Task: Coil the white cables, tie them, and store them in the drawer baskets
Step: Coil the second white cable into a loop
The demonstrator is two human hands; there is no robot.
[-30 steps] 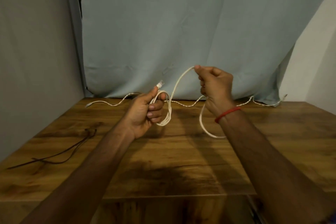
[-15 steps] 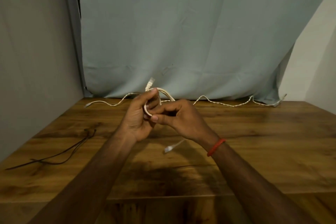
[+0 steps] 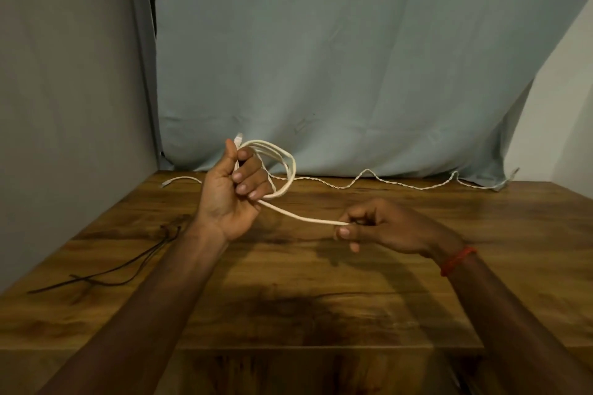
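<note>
White cable (image 3: 282, 170) coiled in left hand (image 3: 231, 196), right hand (image 3: 385, 228) pinching its tail

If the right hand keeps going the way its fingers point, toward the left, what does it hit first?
Probably the left hand, which holds the coiled white cable. The right hand pinches the cable's tail, and its fingertips point along that strand toward the left palm. Depth is unclear; the gap between looks free.

Two white cables: one coiled cable (image 3: 282, 167) wound in several loops and one braided cable (image 3: 385, 184) lying along the back of the tabletop (image 3: 321, 298). One thin black cord (image 3: 106, 272). Two hands: the left hand (image 3: 231, 199) and the right hand (image 3: 385, 228). One red wristband (image 3: 457, 260).
</note>
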